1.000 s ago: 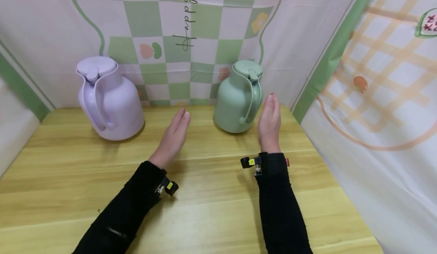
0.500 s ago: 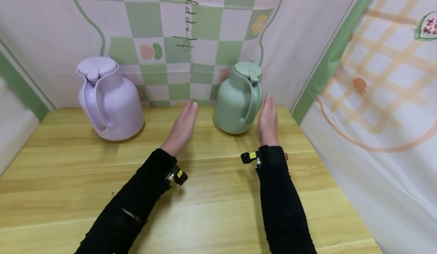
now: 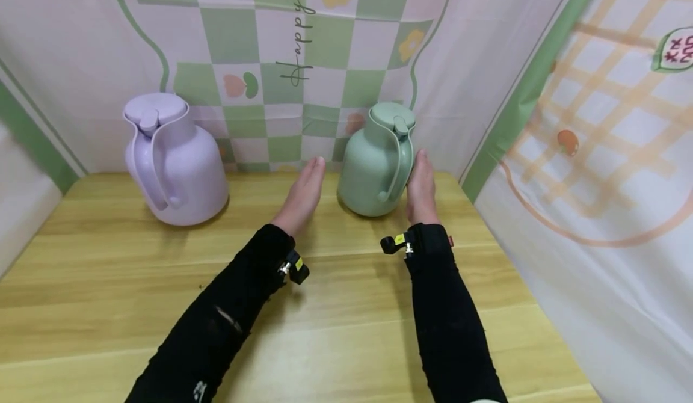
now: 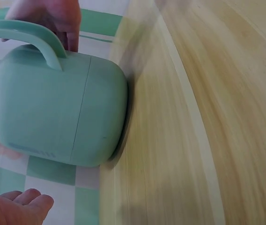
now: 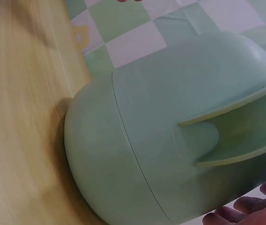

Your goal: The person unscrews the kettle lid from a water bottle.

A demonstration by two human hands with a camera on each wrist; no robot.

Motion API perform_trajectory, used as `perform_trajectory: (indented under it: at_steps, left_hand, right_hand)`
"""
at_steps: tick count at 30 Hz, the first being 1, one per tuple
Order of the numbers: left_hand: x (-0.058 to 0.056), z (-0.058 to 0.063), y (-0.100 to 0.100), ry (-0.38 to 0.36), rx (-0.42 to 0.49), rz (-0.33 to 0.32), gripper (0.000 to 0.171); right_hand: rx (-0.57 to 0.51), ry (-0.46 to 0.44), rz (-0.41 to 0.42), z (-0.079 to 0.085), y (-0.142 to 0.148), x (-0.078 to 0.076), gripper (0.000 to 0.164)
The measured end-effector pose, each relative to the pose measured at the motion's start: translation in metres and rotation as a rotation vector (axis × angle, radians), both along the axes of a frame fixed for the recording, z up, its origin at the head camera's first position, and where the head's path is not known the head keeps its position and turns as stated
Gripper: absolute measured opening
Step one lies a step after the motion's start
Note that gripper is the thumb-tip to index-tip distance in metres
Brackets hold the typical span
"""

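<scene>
A green vacuum jug [image 3: 364,171] with a lid and a looped handle stands upright toward the back right of the table. My right hand [image 3: 422,189] is along its right side, close to the handle, with the fingers straight; whether it touches the jug I cannot tell. To the left of the jug, my left hand [image 3: 302,195] holds nothing, fingers extended and a gap between. The left wrist view has the jug [image 4: 53,112] between both hands. In the right wrist view, fingertips [image 5: 250,204] lie just beside the jug [image 5: 156,108].
A lilac jug [image 3: 192,171] of the same shape stands at the back left of the wooden table [image 3: 335,337]. Behind it hangs a checked cloth [image 3: 278,114], close to both jugs. Another patterned cloth [image 3: 585,210] borders the right side.
My left hand has moved right and forward, toward the green jug. My right hand has shifted slightly left, closer to its handle. Both jugs stay standing in place.
</scene>
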State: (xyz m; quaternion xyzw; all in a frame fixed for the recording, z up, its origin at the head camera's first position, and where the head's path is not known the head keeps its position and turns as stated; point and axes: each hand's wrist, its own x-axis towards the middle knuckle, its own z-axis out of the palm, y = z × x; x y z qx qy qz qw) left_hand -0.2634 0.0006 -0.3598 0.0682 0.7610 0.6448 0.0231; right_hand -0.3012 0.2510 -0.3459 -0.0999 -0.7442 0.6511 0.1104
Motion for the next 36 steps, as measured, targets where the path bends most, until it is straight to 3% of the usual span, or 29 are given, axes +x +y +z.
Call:
perform_trajectory:
  at_steps: [5, 14, 21, 36]
  left_hand:
    - [-0.008, -0.002, 0.006, -0.009, -0.008, -0.007, 0.098]
    - [-0.016, -0.004, 0.020, -0.015, 0.018, -0.032, 0.093]
    - [-0.022, -0.006, 0.027, -0.014, -0.017, -0.060, 0.093]
    - [-0.024, -0.003, 0.035, -0.015, 0.019, -0.145, 0.092]
  right_hand:
    - [-0.031, -0.052, 0.000, 0.001, 0.000, -0.004, 0.071]
    - [-0.033, -0.107, 0.019, 0.001, 0.002, -0.005, 0.082]
    - [-0.060, -0.156, 0.032, 0.000, 0.002, -0.007, 0.086]
    - [0.005, -0.143, 0.032, -0.001, 0.003, -0.006, 0.092]
